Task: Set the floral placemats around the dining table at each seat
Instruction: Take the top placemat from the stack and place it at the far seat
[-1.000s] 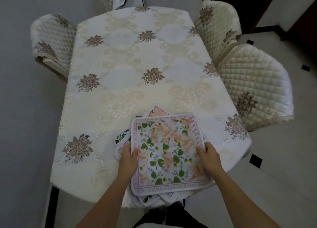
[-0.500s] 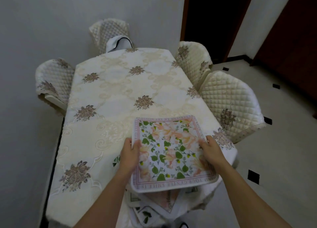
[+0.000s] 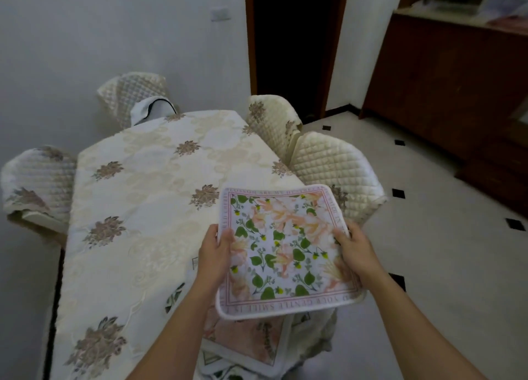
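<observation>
A square floral placemat with green leaves, peach flowers and a pink lettered border is held up above the near right corner of the dining table. My left hand grips its left edge and my right hand grips its right edge, thumbs on top. Beneath it a stack of more floral placemats lies on the table's near end, partly hidden by the held one and my left arm.
Quilted cream chairs stand around the table: two on the right, one at the far end, one on the left. A dark doorway and a wooden cabinet lie beyond, over tiled floor.
Both hands have lifted the top placemat off the stack and carried it up and to the right. The view has tilted up, showing more of the room.
</observation>
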